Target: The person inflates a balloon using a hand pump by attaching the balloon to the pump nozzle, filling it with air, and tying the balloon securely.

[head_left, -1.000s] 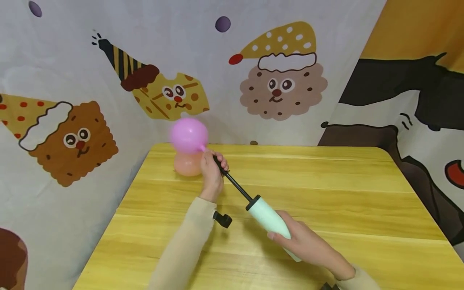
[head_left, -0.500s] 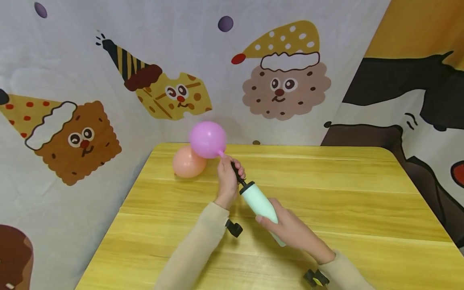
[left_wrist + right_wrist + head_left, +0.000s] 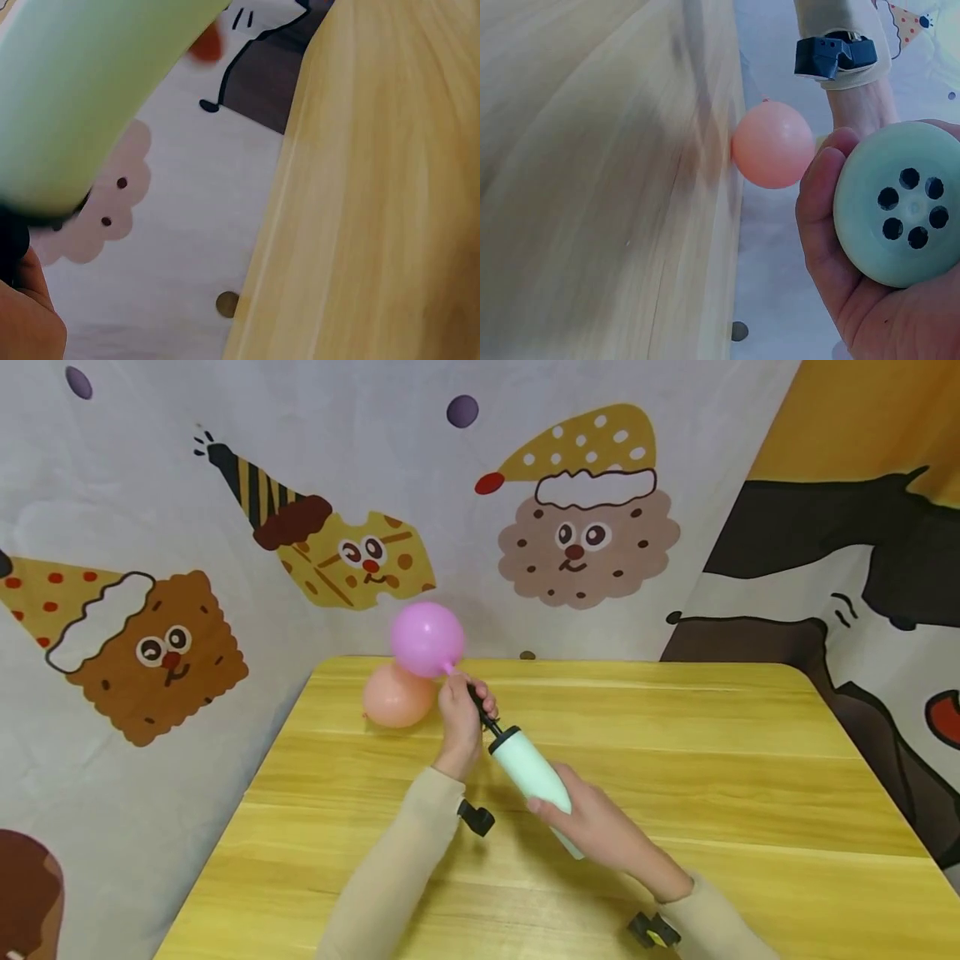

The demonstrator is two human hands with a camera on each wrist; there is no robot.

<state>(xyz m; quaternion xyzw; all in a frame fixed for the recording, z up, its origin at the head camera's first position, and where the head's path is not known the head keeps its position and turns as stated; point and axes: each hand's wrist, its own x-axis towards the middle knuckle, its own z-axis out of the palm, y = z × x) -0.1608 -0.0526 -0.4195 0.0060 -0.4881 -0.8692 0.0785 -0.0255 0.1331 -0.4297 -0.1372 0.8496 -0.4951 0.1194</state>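
Left hand curls round the black handle at the pink balloon; right hand grips the pump; straight strokes, that balloon held snug, seem best

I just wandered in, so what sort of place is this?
Perhaps an indoor corner dressed for play or a party: cartoon-printed cloth behind a wood-grain table, with a pink balloon and a peach balloon.

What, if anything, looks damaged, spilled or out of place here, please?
Nothing stands out: the round pink balloon and round peach balloon look inflated and undamaged, the left hand and right hand hold the cylindrical mint-green and black pump, and the yellow wood-grain table shows no spill.
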